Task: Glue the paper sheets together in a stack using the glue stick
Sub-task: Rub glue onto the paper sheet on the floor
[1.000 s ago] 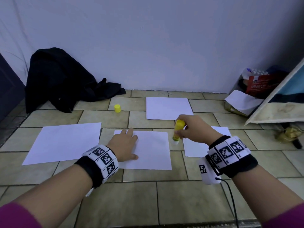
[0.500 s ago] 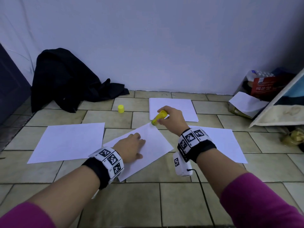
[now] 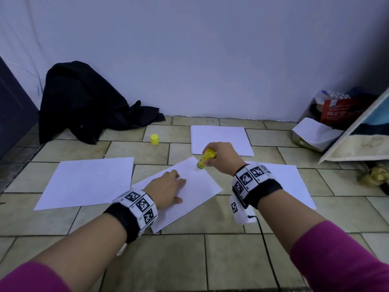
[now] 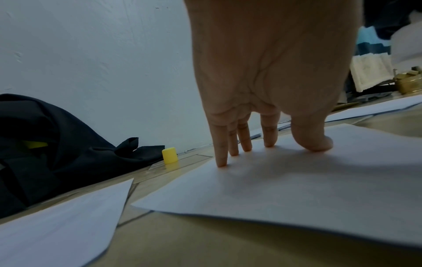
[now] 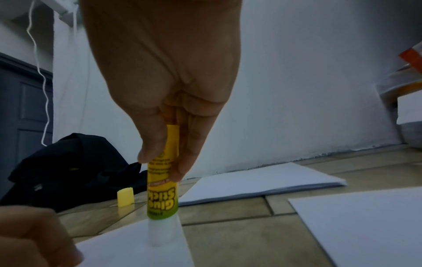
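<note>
Head view: the angled sheet [image 3: 189, 192] is pinned flat by the spread left hand [image 3: 166, 187] while the glue stick [image 3: 205, 158], pinched by the right hand [image 3: 221, 159], is best dragged lightly along its far corner.

Dim, cool bluish light in all three views, no hard shadows. Head view: sharp in the middle, wall [image 3: 189, 60] evenly lit, corners darker, tile lines bowed toward the frame edges. Left wrist view: soft shadow under the fingers [image 4: 269, 137] on the sheet [image 4: 297, 189]; lower left of the frame blurred, hand close and stretched by the lens. Right wrist view: grainy, glue stick [image 5: 162, 189] slightly smeared, lower left blob out of focus, faint sheen on the floor tiles [image 5: 228, 234].
</note>
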Motion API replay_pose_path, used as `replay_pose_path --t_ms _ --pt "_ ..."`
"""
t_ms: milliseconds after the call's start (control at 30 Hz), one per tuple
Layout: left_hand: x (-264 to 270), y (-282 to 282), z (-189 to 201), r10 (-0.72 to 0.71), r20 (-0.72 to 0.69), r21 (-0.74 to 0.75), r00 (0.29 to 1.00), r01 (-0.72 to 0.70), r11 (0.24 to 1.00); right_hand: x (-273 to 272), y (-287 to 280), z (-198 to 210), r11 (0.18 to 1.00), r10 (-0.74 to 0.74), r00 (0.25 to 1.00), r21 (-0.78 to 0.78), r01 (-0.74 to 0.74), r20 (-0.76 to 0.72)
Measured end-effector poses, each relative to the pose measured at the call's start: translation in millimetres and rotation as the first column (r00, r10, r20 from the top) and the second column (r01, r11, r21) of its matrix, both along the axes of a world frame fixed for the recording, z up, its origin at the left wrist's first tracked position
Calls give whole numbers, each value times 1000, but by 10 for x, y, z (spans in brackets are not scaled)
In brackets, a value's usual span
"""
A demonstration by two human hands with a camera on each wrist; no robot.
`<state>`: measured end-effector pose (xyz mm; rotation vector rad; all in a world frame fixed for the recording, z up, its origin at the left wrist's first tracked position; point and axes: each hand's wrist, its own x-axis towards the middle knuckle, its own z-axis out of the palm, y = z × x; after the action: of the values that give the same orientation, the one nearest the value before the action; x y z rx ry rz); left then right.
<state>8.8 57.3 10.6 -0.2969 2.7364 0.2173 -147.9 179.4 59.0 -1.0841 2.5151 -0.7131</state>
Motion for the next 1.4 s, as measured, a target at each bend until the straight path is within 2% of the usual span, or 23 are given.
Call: replay_pose_path --t_ms 133,367,533,633,733,833,900,1067,1267,1400 --pt "-24 -20 -2 -15 28 -13 999 16 1000 12 195 86 989 65 996 138 -57 -56" --pt "-20 -99 74 -95 57 -70 994 99 993 -5 420 165 960 131 990 255 -112 -57" --pt "-8 -95 110 -68 8 -37 998 68 997 -116 447 203 996 -2 1000 86 2 4" --pt "-17 -87 137 -74 62 -82 995 79 994 -139 397 206 997 -72 997 -40 73 33" --pt "-40 -43 154 -13 100 -100 995 23 995 -126 305 190 991 -85 996 -103 89 41" --pt "-64 14 149 16 76 -199 997 -1 980 -86 193 168 983 -93 993 -154 103 67" --pt "-64 26 125 13 33 -247 999 -4 969 -54 111 140 981 -79 993 -173 94 89" --pt "-53 -27 63 81 11 -92 997 -79 993 5 -96 61 985 -42 995 -160 57 95" --pt "-61 -142 72 18 80 -178 997 -3 984 17 -260 25 987 -28 998 -156 36 55" --pt "-89 -86 70 57 75 -229 996 -39 973 24 -374 -6 988 -4 998 -156 13 58"
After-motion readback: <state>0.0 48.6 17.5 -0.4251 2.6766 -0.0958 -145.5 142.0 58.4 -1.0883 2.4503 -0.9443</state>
